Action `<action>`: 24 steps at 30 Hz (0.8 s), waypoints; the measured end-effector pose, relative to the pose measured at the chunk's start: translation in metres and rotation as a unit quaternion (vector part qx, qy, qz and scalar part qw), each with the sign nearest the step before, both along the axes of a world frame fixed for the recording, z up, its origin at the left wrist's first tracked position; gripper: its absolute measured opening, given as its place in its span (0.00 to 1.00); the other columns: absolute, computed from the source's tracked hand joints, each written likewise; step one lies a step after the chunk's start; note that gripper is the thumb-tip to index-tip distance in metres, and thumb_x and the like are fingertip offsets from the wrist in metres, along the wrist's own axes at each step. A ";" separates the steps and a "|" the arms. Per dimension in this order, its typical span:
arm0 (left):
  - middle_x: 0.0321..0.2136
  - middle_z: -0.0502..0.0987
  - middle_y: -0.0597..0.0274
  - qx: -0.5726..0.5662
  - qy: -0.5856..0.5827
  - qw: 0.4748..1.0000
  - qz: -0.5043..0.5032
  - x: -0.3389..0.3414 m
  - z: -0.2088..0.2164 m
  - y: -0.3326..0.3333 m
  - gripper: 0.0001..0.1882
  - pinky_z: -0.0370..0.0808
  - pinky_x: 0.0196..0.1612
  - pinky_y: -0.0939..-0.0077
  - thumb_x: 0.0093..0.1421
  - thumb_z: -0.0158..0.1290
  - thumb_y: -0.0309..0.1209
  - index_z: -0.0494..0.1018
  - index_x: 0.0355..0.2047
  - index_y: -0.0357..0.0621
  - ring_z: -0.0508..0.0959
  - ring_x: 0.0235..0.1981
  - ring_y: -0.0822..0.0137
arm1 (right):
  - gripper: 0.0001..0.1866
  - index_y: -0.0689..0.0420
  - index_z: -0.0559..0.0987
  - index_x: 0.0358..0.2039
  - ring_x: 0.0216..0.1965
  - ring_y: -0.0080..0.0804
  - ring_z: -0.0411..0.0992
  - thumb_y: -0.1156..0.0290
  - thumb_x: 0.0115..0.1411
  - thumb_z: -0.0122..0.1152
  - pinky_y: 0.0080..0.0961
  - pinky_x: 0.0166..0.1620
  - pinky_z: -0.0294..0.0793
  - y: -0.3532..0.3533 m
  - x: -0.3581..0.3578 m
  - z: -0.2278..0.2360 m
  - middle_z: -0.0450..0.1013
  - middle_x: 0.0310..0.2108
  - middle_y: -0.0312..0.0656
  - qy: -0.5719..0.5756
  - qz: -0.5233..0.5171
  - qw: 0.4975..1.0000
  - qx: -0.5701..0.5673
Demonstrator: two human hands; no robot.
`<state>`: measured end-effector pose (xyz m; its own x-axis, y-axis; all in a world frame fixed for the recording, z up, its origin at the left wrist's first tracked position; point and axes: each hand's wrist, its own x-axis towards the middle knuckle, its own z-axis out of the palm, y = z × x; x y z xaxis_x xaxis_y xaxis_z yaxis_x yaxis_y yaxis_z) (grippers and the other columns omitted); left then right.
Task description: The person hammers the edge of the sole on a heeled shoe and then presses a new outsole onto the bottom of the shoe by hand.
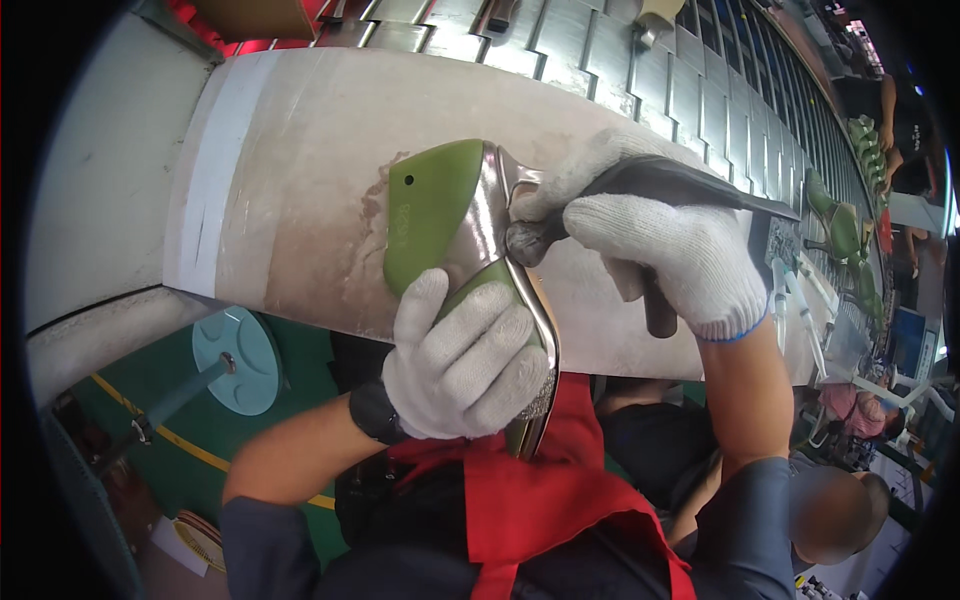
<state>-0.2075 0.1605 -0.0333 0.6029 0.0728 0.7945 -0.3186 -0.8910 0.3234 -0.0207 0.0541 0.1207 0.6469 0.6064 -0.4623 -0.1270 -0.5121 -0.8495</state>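
A metallic pewter-coloured shoe [483, 222] is stretched over a green shoe last [430, 205] at the near edge of the bench. My left hand [465, 350], in a white knit glove, wraps round the shoe's lower part, and its toe end points down toward my apron. Gloved too, my right hand [680, 235] grips a dark shoemaker's hammer [640, 183] close to its head. The hammer's rounded face lies against or right beside the shoe near its heel. Its long flat end points right, and a brown handle end shows below my fingers.
The shoe is over a worn pale bench [310, 130]. Beyond runs a slatted metal conveyor [600, 65]. More green lasts [840, 225] stand at the right. A pale blue round stool [238, 360] is at the lower left. Another person [835, 505] sits close on my right.
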 end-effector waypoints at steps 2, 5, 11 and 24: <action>0.45 0.82 0.60 0.001 -0.007 1.000 0.002 0.001 -0.002 -0.001 0.08 0.63 0.72 0.32 0.59 0.65 0.31 0.79 0.39 0.52 0.84 0.52 0.55 | 0.12 0.61 0.87 0.34 0.13 0.21 0.66 0.63 0.64 0.72 0.22 0.15 0.59 -0.003 0.003 0.000 0.73 0.18 0.37 0.008 0.029 0.999 0.013; 0.46 0.82 0.59 0.034 0.026 0.999 -0.015 0.000 0.010 0.005 0.08 0.61 0.73 0.30 0.60 0.64 0.30 0.79 0.39 0.52 0.84 0.52 0.54 | 0.12 0.62 0.86 0.35 0.12 0.21 0.64 0.64 0.64 0.72 0.23 0.15 0.58 -0.015 0.003 0.008 0.72 0.18 0.37 0.019 0.038 0.999 -0.023; 0.55 0.80 0.50 -0.003 0.008 0.999 -0.035 0.001 0.000 0.003 0.22 0.51 0.76 0.22 0.62 0.64 0.29 0.71 0.55 0.47 0.82 0.58 0.44 | 0.21 0.69 0.83 0.53 0.40 0.39 0.84 0.68 0.64 0.68 0.28 0.39 0.81 -0.069 -0.047 -0.012 0.84 0.44 0.57 0.093 -0.055 0.992 0.067; 0.58 0.78 0.47 0.013 -0.003 1.000 -0.006 0.011 -0.003 0.004 0.23 0.51 0.77 0.23 0.66 0.62 0.27 0.67 0.59 0.44 0.81 0.61 0.44 | 0.12 0.63 0.86 0.52 0.50 0.37 0.84 0.80 0.69 0.68 0.33 0.55 0.84 -0.070 -0.088 -0.029 0.84 0.49 0.49 -0.058 -0.067 0.963 0.256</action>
